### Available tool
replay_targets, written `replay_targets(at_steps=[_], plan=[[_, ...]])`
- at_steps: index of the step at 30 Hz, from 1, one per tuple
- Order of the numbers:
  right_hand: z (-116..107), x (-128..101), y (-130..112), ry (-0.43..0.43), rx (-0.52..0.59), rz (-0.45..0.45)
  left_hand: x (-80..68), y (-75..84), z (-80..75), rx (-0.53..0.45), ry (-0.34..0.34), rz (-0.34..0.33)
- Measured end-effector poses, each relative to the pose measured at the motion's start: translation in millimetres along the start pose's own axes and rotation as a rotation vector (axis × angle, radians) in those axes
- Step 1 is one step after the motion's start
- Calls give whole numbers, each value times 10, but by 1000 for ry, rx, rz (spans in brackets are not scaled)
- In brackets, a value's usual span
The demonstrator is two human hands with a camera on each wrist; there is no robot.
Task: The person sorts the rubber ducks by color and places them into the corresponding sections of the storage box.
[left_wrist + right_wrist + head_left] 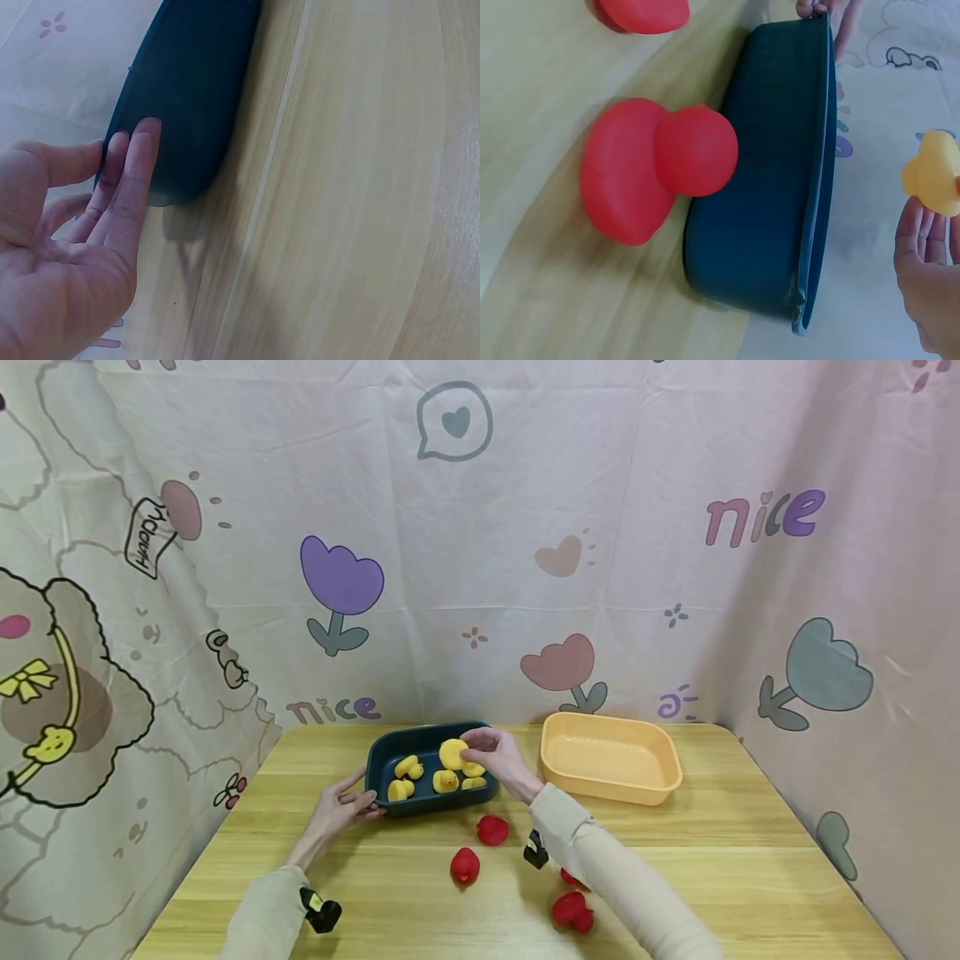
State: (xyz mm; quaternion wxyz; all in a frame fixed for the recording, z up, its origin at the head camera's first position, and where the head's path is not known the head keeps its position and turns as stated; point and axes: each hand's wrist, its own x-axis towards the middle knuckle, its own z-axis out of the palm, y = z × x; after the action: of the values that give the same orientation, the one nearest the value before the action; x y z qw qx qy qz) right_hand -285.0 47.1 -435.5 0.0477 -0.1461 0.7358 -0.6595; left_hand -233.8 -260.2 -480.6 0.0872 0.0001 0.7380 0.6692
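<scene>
red toy ducks (pixel 464 866) lie on the wooden table (pixel 750 877) near its front edge, one partly hidden behind the right sleeve. farther back, the left hand (pixel 339 808), fingers straight, presses the dark blue tub (pixel 382 760). the right hand (pixel 498 758) pinches a yellow duck (pixel 452 753) over it. an orange tub (pixel 611 758) sits by the back edge.

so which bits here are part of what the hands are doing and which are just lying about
In hand:
right hand holding a yellow duck
left hand touching the dark blue tray
yellow ducks in the tray

Lying about:
red ducks on the table
orange tray
</scene>
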Motion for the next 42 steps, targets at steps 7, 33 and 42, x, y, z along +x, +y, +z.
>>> replay_targets(at_steps=[7,33,42], plan=[[62,157,48,51,19,19,-9,-5,-3,-3,-3,-9],[174,381,69,144,16,104,-5,16,3,14,-2,4],[218,476,125,163,-13,119,3,14,2,19,-2,-3]])
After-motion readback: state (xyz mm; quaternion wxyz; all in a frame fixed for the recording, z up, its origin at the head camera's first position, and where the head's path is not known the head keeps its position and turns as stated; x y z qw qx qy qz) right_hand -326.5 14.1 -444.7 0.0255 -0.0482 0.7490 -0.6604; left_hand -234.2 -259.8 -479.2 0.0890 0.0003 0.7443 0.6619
